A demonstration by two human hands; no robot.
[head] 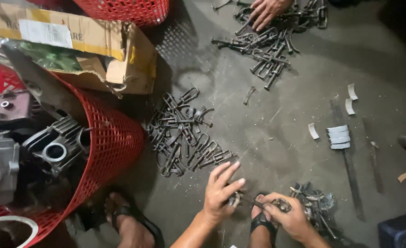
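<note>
My left hand [220,194] is near the bottom middle, its fingers spread, with thumb and a finger pinching one end of a small dark metal part [239,200]. My right hand [289,216] grips the other end of that part, just above my sandalled foot [261,220]. A heap of dark metal brackets [184,133] lies on the concrete floor right above my left hand. Beside my right hand sits a smaller heap of similar parts [317,204].
Another person's hand [266,10] rests on a third heap of metal parts [267,48] at the top. A red plastic basket [106,142] with engine parts [51,147] stands left, with a cardboard box [93,46] behind it. Curved pale shells [339,136] lie right.
</note>
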